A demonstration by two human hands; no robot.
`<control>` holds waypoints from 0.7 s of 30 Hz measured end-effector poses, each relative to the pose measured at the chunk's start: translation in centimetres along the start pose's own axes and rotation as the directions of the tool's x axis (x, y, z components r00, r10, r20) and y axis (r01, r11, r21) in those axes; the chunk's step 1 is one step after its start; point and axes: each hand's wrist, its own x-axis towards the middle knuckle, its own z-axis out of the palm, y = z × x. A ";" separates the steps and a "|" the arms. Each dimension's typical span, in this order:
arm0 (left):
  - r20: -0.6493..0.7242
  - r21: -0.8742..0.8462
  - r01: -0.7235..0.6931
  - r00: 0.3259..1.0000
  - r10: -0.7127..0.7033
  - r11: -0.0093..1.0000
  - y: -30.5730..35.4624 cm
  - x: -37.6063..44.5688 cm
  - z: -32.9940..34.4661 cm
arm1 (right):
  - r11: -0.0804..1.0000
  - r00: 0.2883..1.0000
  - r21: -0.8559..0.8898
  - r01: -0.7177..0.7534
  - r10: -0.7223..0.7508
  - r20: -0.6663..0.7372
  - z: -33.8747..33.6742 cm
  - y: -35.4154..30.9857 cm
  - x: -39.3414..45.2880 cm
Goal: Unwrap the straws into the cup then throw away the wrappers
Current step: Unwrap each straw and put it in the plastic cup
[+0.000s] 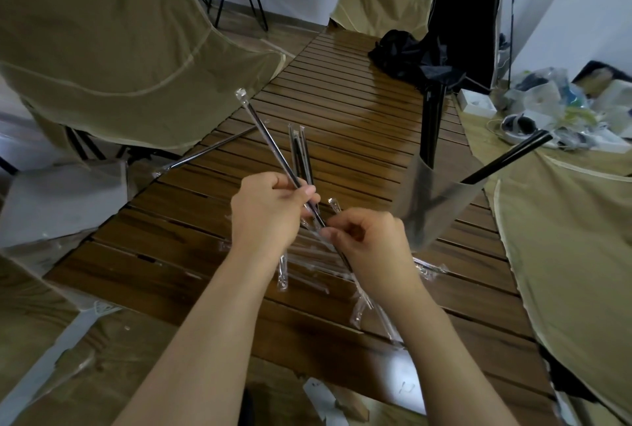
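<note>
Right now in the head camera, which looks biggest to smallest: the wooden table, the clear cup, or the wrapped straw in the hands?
1. Slatted wooden table.
2. Clear cup.
3. Wrapped straw: longer than the cup is tall, but far thinner.

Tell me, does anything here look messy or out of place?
Yes. Empty clear wrappers lie scattered on the slatted table under the hands, not yet thrown away. One wrapped straw pokes over the table's left edge.

wrappers [307, 265]: partly under hands | cup [431, 200]: blurred | forearms: cut off at bottom
</note>
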 end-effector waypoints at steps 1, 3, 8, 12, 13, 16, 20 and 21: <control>-0.010 -0.012 0.003 1.000 -0.004 1.000 0.1 -0.1 -0.1 | 1.000 1.000 0.013 -0.010 0.010 0.013 -0.1 0.0 0.0; -0.038 -0.049 0.014 0.999 -0.016 0.999 0.2 -0.1 -0.1 | 1.000 0.999 0.023 -0.015 0.014 0.032 -0.2 0.1 0.0; -0.149 -0.118 0.049 0.987 -0.066 0.992 0.3 0.3 -0.6 | 0.998 0.995 -0.001 -0.058 0.057 0.084 -0.2 0.3 0.1; -0.209 -0.172 0.068 0.972 -0.104 0.983 0.1 0.8 -0.9 | 0.999 0.995 -0.032 -0.030 0.033 0.092 -0.5 0.4 0.2; -0.225 -0.186 0.071 0.968 -0.112 0.980 0.0 0.9 -0.9 | 0.999 0.995 -0.046 -0.021 0.025 0.099 -0.5 0.4 0.2; -0.264 -0.226 0.072 0.956 -0.132 0.972 0.1 1.1 -0.8 | 0.998 0.994 -0.065 0.008 -0.001 0.110 -0.6 0.4 0.3; -0.293 -0.242 0.063 0.947 -0.135 0.968 0.0 1.2 -0.8 | 0.997 0.991 -0.069 0.025 -0.015 0.136 -0.5 0.6 0.5; -0.305 -0.241 0.053 0.944 -0.128 0.969 0.0 1.2 -0.9 | 0.997 0.991 -0.065 0.029 -0.021 0.134 -0.4 0.7 0.5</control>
